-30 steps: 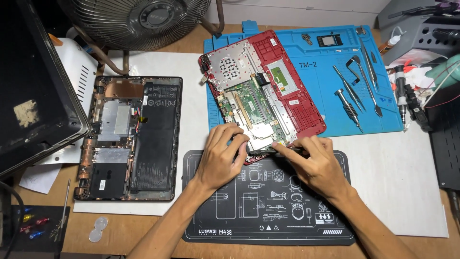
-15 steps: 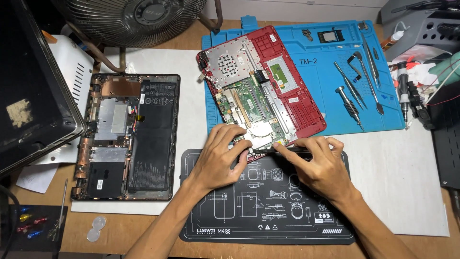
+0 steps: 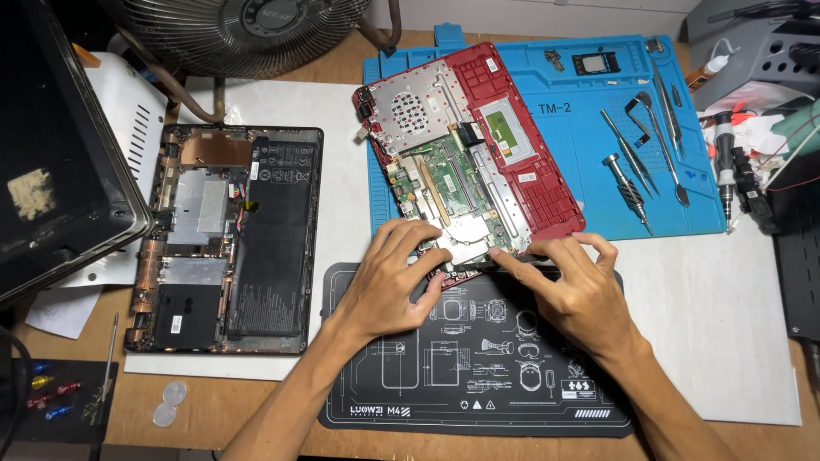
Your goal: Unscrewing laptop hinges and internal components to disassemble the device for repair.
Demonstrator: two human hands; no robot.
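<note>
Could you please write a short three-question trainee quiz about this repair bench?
1. True or false: both hands rest on the near edge of the red laptop shell.
2. Which lies left of the red shell? A) a black laptop base B) a blue mat C) a row of screwdrivers
3. Fill in: the wrists lie over the ____ work mat.

Key:
1. True: left hand and right hand both touch it.
2. A, the black laptop base.
3. Black.

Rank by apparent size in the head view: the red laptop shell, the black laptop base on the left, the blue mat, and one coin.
1. Blue mat
2. Black laptop base and red laptop shell: look alike, hands cover part of the shell, so unranked
3. Coin
</note>
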